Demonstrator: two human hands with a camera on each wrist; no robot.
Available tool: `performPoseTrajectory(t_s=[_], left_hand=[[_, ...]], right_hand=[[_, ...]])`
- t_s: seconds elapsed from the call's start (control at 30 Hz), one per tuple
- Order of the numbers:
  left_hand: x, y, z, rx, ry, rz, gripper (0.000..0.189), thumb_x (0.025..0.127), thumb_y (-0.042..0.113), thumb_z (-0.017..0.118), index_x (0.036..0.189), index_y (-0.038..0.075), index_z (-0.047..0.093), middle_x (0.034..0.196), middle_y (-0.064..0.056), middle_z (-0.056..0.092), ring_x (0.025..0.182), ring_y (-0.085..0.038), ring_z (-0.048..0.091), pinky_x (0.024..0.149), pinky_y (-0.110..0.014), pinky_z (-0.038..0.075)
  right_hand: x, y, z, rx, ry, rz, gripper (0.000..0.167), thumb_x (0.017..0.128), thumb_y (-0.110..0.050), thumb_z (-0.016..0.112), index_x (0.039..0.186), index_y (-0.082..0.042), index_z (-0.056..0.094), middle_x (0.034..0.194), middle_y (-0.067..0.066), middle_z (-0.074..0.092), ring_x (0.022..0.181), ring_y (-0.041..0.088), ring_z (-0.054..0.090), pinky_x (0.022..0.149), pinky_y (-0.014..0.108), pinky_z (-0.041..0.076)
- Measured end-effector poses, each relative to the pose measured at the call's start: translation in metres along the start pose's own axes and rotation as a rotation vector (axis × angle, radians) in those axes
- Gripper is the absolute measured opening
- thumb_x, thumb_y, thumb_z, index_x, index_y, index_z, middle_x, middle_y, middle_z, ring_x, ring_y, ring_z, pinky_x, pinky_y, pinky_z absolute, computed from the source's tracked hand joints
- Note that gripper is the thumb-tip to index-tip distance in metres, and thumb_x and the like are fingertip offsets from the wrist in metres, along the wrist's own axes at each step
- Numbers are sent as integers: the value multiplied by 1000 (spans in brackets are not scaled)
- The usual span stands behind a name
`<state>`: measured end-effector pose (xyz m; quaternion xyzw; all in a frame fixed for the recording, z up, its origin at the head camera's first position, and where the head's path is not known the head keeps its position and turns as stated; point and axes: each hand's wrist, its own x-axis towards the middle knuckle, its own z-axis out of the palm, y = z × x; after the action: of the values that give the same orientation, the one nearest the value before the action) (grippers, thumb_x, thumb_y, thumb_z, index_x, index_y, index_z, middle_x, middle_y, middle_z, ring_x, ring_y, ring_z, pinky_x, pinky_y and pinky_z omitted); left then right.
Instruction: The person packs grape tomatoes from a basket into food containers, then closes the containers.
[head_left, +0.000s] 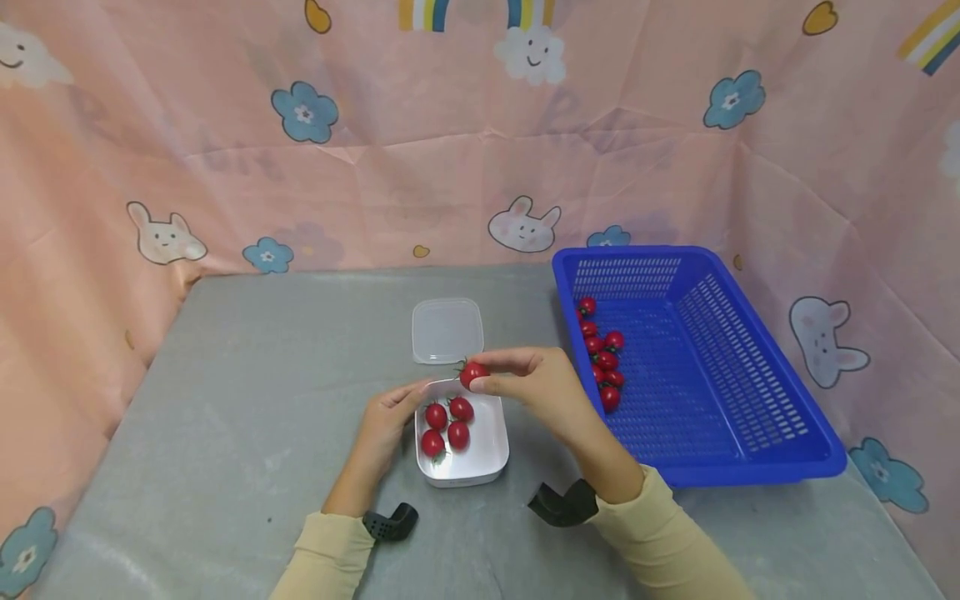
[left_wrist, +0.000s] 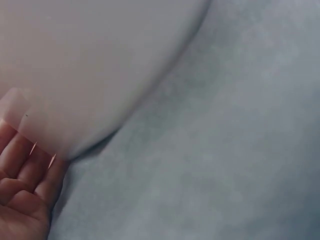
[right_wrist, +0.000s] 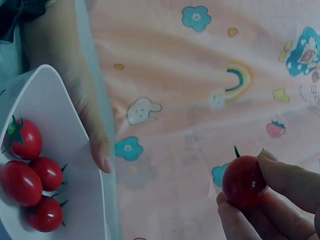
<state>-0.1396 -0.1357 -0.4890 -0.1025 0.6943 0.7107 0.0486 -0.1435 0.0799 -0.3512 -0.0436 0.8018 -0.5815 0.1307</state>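
Worktop (head_left: pixel 225 400) extends widely across the left of the frame; its far edge meets the printed cloth (head_left: pixel 420 167) just above mid-frame. White container (head_left: pixel 487 433) stands upright at lower centre, with a flat translucent lid (head_left: pixel 447 332) near its far rim. A narrow strip of worktop separates the container from the blue basket (head_left: pixel 690 367), whose lower right corner reaches the worktop's right edge. Inside the container, four tomatoes (head_left: pixel 459 434) occupy the left half; white floor shows at right. Loose tomatoes (head_left: pixel 607 361) lie along the basket's left wall.

My right hand (head_left: pixel 551 392) is clamped on one tomato (head_left: pixel 473 375), pinched between thumb and fingers above the container's far rim, green stem exposed. My left hand (head_left: pixel 386 421) has its fingers extended, resting against the container's outer wall at upper left.
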Motion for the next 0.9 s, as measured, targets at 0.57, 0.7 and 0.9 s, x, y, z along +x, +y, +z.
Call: performPoseTrajectory(t_s=[0.57, 0.7, 0.9], left_hand=[[1, -1, 0, 5, -4, 16, 33, 95, 22, 65, 118, -1, 71, 121, -12, 72, 113, -9, 64, 109, -44, 45], [1, 0, 0, 3, -9, 24, 33, 96, 21, 65, 119, -2, 70, 122, -13, 72, 109, -5, 64, 107, -38, 46], [1, 0, 0, 5, -6, 25, 34, 96, 22, 65, 119, -2, 70, 121, -12, 72, 110, -6, 64, 107, -36, 45]], right_hand=[[15, 37, 26, 12, -22, 60, 30, 81, -13, 81, 110, -7, 77, 108, 10, 77, 108, 25, 70, 104, 49, 49], [18, 43, 32, 8, -8, 76, 29, 79, -12, 83, 107, -7, 78, 106, 10, 77, 105, 23, 71, 102, 46, 51], [21, 49, 37, 7, -3, 89, 28, 79, -13, 83, 105, -7, 78, 105, 10, 77, 102, 21, 72, 101, 46, 51]])
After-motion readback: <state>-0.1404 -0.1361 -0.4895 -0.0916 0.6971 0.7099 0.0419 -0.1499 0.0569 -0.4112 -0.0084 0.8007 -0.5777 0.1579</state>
